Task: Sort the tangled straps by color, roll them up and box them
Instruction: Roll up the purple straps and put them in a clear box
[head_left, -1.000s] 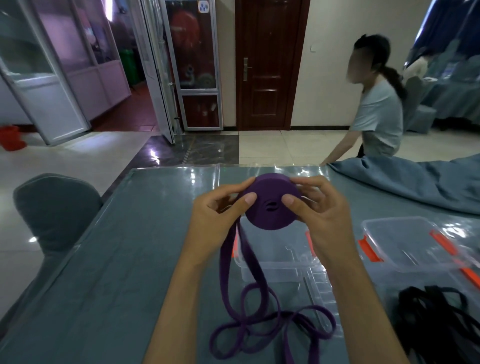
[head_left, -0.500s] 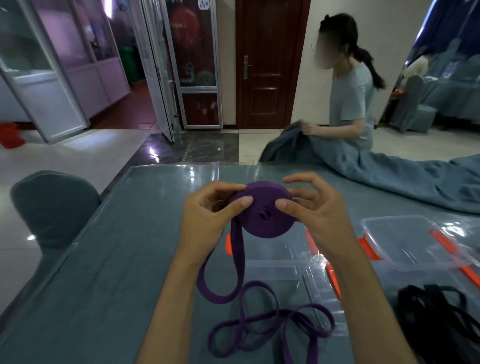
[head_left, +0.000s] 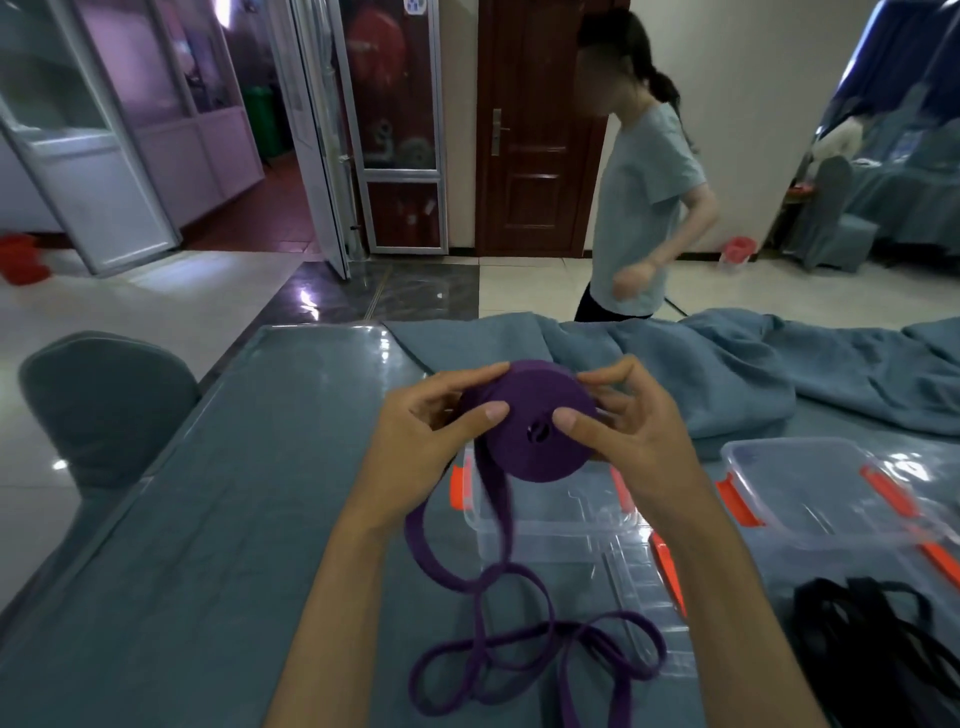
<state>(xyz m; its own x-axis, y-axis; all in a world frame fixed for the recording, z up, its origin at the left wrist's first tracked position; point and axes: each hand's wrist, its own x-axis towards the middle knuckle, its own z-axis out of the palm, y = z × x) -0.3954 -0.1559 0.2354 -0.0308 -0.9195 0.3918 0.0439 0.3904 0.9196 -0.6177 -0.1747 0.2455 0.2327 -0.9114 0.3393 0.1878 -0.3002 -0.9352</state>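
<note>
Both hands are holding up a purple roll (head_left: 537, 421) of strap above the counter (head_left: 208, 545). The left hand (head_left: 426, 441) is curling round the roll's left edge, thumb pressing on the flat face and fingers reaching over the top. The right hand (head_left: 631, 431) is gripping from the other side, thumb lying beside the small hole in the middle, while its fingers are spread loosely behind the rim; how many of them are actually touching the strap is hard to say from here. The loose purple tail (head_left: 519, 639) is hanging down from under the left hand and is lying in loops on the counter between the forearms. Just beneath the hands a clear box (head_left: 550, 514) with orange clasps is sitting open. Another clear box (head_left: 831, 493) is lying to the right of the right hand, and nearer than it a heap of black straps (head_left: 878, 639) is resting at the counter's edge.
</note>
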